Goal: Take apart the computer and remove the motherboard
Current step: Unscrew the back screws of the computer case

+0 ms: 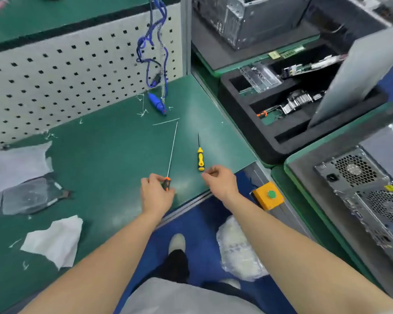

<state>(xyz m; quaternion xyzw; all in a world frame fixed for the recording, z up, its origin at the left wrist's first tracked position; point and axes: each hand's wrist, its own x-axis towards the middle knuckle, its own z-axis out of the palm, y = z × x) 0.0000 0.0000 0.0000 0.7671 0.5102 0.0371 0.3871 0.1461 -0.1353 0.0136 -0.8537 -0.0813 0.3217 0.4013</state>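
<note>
One wide-angle head cam looks fwd and steeply down onto the green bench [114, 143], left hand [156, 193] and right hand [220, 182] close below it.

matt green mat [114, 141], glossy yellow plastic screwdriver handle [200, 160], perforated metal panel [55, 75].

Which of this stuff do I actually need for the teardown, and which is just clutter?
For the job: long orange-handled screwdriver in the left hand; yellow screwdriver by the right hand; computer tower.
Lying about: white paper; bagged part; blue cable; cable-tie scraps.
</note>
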